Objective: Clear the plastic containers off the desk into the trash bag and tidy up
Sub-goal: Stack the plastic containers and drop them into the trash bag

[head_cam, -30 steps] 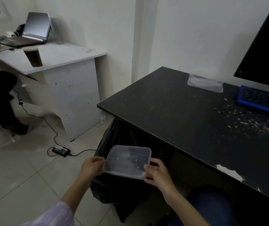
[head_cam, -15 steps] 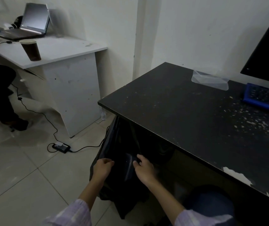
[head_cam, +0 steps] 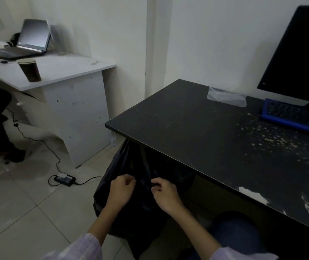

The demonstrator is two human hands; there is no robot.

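Hands come first in the near foreground: the left hand (head_cam: 121,191) and right hand (head_cam: 166,194) sit close together, fingers curled and pinching the gathered rim of the black trash bag (head_cam: 110,184), which hangs below the near left corner of the black desk (head_cam: 196,137). This looks like the bag-handling step, so the next move likely calls for releasing one hand to reach far right. There, by the wall, a clear plastic container (head_cam: 226,96) remains, mouth apparently down, long axis running left to right.

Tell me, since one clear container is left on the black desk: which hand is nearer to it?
Right. The right hand grips the trash bag below the desk edge, on the clear container's side; the left hand grips it farther left.
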